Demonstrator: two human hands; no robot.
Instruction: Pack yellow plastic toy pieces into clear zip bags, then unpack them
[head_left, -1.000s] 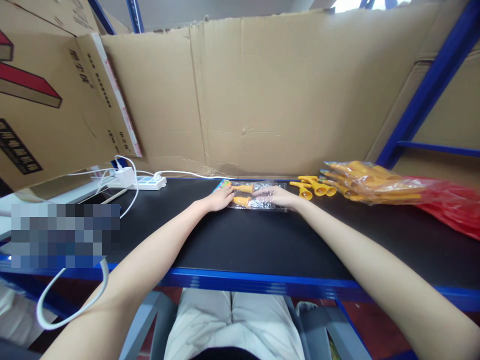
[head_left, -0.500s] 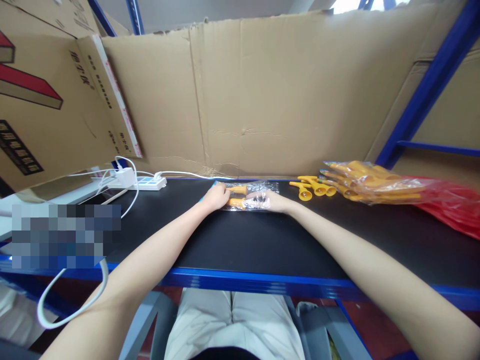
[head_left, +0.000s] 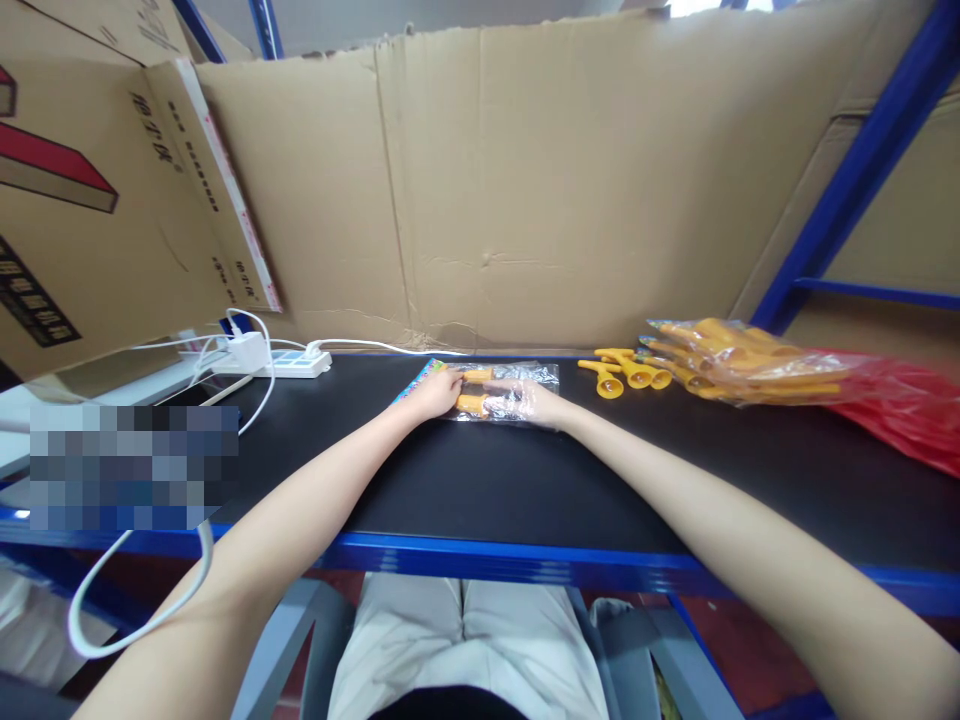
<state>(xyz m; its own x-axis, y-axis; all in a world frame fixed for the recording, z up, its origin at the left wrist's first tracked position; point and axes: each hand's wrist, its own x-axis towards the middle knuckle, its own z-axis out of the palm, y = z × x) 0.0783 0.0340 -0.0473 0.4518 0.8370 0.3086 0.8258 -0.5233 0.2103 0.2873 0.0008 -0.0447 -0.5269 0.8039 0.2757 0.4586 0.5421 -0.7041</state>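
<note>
Left hand (head_left: 437,392) sat on the printed end of a clear plastic bag (head_left: 546,376) with orange horns (head_left: 472,405) inside. Right hand (head_left: 534,402) was at the other end, fingers seemingly under the film. Loose orange horns (head_left: 609,387) lay right, beside a bagged bunch of horns (head_left: 742,352) and red plastic (head_left: 889,405). White power strip (head_left: 300,365) lay left on the black tabletop (head_left: 480,490).

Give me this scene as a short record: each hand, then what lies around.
Left hand: on a clear bag, left end
Right hand: at its right end, seemingly inside
In bag: two yellow pieces visible
Surface: black tabletop
Right: loose yellow horns, packed bag, red plastic
Left: white power strip
Behind: cardboard
</note>
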